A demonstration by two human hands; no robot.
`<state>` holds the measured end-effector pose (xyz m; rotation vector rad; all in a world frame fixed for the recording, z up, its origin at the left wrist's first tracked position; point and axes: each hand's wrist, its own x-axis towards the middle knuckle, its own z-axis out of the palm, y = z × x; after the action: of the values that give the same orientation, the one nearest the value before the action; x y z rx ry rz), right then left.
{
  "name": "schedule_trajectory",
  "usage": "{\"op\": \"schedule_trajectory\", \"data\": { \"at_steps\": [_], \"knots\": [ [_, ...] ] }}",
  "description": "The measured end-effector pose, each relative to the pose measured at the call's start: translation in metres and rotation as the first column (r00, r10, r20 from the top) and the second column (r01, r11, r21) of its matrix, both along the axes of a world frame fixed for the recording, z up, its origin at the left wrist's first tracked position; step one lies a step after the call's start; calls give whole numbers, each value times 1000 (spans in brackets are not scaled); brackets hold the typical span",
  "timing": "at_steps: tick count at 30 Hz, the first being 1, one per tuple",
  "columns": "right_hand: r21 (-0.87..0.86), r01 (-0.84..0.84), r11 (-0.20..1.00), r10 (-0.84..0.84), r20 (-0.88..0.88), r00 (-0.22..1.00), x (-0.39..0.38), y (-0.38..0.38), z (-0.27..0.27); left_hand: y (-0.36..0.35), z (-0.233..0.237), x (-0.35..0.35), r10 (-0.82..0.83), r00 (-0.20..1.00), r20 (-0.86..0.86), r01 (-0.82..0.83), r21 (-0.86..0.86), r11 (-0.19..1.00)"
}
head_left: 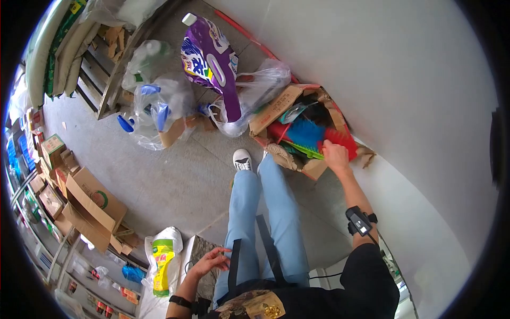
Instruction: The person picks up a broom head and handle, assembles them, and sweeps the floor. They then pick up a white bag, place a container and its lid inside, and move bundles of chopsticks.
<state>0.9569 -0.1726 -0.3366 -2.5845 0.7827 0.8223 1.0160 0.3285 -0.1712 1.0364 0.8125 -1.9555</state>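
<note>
My right hand (336,154) reaches into an opened cardboard box (278,110) beside the pale wall. Its fingers are closed at a red bristled brush (344,140), slightly smeared by motion. Against that brush lies a blue bristled brush (305,133). A bright green plastic piece (304,151) shows under them, and a teal item in clear wrap (293,113) is near the box's far side. The deeper contents are hidden. My left hand (212,260) hangs beside my left thigh, holding nothing, with its fingers loosely apart.
A large purple detergent jug (212,64) stands beyond the box, next to plastic bags (260,90). Bagged bottles with blue parts (159,109) are to its left. Open cartons (93,199) and stocked shelves line the left. A yellow-green bag (163,266) lies near my left hand.
</note>
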Motion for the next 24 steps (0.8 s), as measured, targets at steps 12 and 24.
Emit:
{"op": "schedule_trajectory", "data": {
  "at_steps": [12,24],
  "knots": [
    [-175,136,975,-157,-109,982,-7,-22,167,-36,41,12,-48,948,314,86,-111,990],
    [482,682,550,-582,-365,727,-62,-20,172,-53,57,12,144,876,461,-53,-206,977]
  ]
}}
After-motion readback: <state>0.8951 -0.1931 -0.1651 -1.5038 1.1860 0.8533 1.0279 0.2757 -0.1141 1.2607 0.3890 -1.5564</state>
